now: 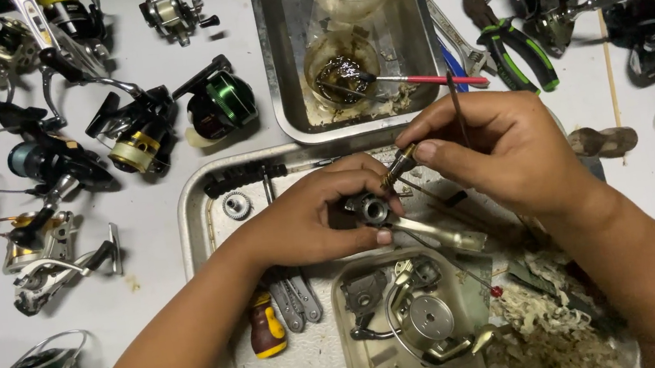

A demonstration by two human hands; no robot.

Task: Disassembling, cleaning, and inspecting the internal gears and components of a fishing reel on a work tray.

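My left hand point(311, 216) grips a small grey metal reel part with a round bore point(373, 208) over a steel tray point(195, 218). My right hand point(500, 148) pinches a short brass-tipped shaft point(398, 165) and holds its tip just above that bore. A thin dark tool point(456, 104) sticks up between my right fingers. A long silver handle arm point(444, 234) lies just under the part.
A second steel tray point(281, 89) behind holds a jar of dark grease point(341, 72) with a red-handled brush point(432, 80). Several fishing reels point(135, 133) crowd the left side, more at top right. Green-handled pliers point(519, 49), a screwdriver point(265, 325), a reel body point(426, 323).
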